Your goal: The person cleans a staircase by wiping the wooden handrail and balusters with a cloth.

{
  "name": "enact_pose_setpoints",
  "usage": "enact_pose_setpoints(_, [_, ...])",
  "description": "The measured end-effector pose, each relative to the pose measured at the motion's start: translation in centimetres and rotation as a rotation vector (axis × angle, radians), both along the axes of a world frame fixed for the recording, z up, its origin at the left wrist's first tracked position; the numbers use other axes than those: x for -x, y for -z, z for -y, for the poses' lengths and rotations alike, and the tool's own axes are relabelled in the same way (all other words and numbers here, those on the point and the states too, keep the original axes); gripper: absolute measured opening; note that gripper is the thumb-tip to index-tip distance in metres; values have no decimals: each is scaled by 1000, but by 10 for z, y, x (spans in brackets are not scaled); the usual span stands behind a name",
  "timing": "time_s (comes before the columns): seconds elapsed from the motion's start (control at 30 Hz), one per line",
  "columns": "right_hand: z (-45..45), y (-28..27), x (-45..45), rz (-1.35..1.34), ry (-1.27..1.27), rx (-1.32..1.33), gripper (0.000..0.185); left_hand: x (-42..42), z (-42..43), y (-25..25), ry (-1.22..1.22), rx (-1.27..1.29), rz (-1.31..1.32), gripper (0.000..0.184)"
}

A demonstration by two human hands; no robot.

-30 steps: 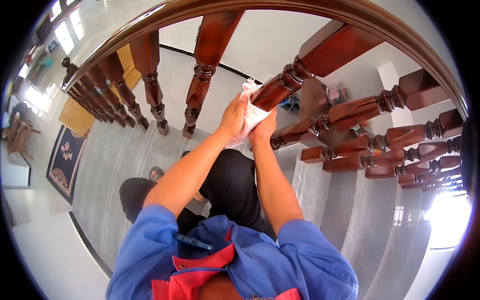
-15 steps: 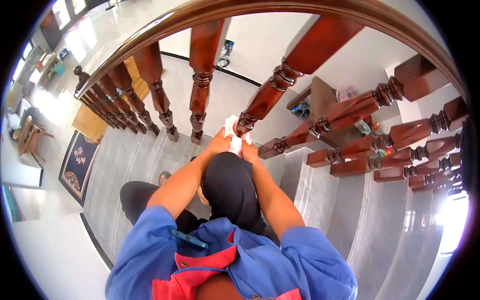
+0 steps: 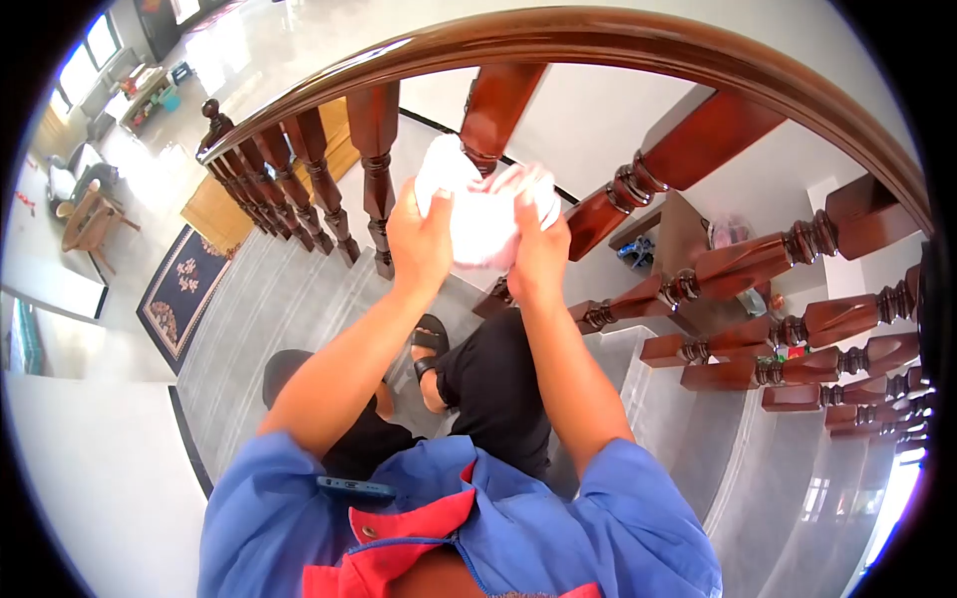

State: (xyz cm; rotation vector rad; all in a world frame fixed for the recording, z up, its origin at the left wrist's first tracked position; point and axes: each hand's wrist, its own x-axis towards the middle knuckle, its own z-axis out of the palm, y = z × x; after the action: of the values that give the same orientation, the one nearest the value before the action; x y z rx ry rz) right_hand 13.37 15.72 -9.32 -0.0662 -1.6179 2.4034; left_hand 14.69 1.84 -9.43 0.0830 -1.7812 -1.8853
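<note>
A pale pink-white cloth is bunched between my two hands, in front of the dark red wooden balusters. My left hand grips its left side, thumb on top. On the right side, my right hand is closed on it the same way. Behind the cloth stands a turned baluster, its lower part hidden by the cloth and hands. Another baluster slants down just right of my right hand. Whether the cloth touches the wood I cannot tell.
A curved wooden handrail runs above the balusters. Grey stair treads lie below, with my sandalled foot on one. A dark patterned rug lies at the left, a wooden chair beyond it. A phone sits in my jacket.
Both hands have lifted the cloth up from the foot of a baluster to mid-height, and it is now spread wider between them. The view has shifted slightly.
</note>
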Motion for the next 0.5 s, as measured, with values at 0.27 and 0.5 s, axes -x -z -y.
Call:
enact_pose_setpoints(0.27, [48, -11, 72, -165, -164, 305, 56, 68, 0, 10, 258, -353, -117, 48])
enact_pose_setpoints(0.5, [53, -6, 79, -61, -118, 217, 56, 87, -23, 9, 413, -295, -367, 61])
